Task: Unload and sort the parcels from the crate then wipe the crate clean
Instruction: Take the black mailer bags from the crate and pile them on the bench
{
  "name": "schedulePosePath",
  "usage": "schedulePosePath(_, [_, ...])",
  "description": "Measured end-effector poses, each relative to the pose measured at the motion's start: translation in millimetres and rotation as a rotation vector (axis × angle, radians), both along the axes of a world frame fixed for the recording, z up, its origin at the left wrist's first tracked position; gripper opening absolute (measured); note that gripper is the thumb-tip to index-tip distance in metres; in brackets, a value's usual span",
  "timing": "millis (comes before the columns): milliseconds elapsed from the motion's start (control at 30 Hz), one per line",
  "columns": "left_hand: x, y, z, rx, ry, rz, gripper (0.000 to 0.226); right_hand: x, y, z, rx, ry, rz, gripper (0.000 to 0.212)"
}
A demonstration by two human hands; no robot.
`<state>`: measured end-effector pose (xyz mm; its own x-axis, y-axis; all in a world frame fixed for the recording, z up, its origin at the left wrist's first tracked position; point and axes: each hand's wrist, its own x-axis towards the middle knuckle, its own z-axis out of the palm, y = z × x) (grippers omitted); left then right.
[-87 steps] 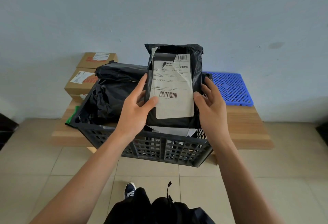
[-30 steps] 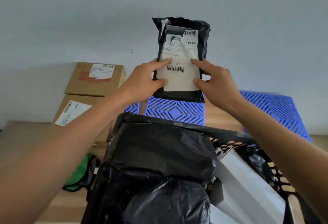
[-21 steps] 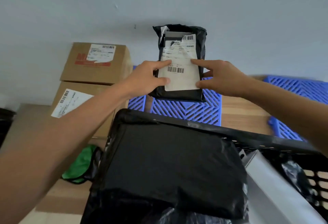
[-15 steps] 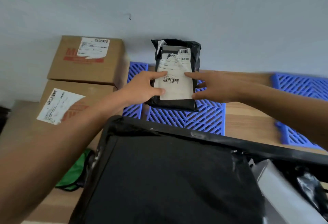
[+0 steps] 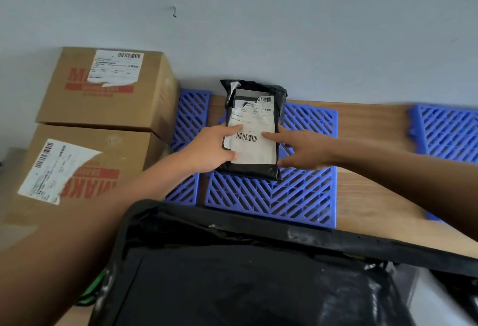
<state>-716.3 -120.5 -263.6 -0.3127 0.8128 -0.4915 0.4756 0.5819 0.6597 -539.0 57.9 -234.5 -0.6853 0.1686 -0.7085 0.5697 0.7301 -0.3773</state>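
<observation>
A black poly-bag parcel (image 5: 254, 173) with a white shipping label lies on a blue grid mat (image 5: 271, 201) close to the wall. My left hand (image 5: 209, 150) holds its left edge, index finger and thumb on the label. My right hand (image 5: 302, 150) holds the right edge the same way. In the foreground is the black crate (image 5: 258, 230), filled with a large black bagged parcel (image 5: 232, 287). A white parcel (image 5: 439, 300) shows at the crate's right side.
Two labelled cardboard boxes, upper (image 5: 103, 87) and lower (image 5: 82, 165), are stacked at the left by the wall. More blue mats lie at the left (image 5: 188, 118) and far right (image 5: 447, 131) on the wooden table (image 5: 375, 196). A green cloth (image 5: 88, 297) peeks out left of the crate.
Both hands lifted the labelled black parcel out of the crate, carried it forward over the crate and lowered it onto the blue mat by the wall.
</observation>
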Motion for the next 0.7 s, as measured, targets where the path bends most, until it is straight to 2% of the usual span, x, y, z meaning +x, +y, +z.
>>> schedulePosePath(200, [-2.8,-4.4,-9.1,0.022,0.069,-0.018,0.071,0.2,-0.6,-8.3,-0.009,-0.023,0.031,0.085])
schedulePosePath(400, [-6.6,-8.8,-3.8,-0.052,0.21,-0.084,0.069,-4.9,-3.7,-2.3,0.017,-0.055,0.067,0.082])
schedulePosePath(500, [-3.9,-9.7,5.1,-0.067,0.238,-0.132,0.067,-8.0,-5.2,8.5,0.064,-0.043,0.068,0.076])
schedulePosePath(700, [-3.5,-24.2,49.2,0.032,0.199,-0.01,0.056,-1.3,-11.6,66.2,0.05,0.101,-0.02,0.056])
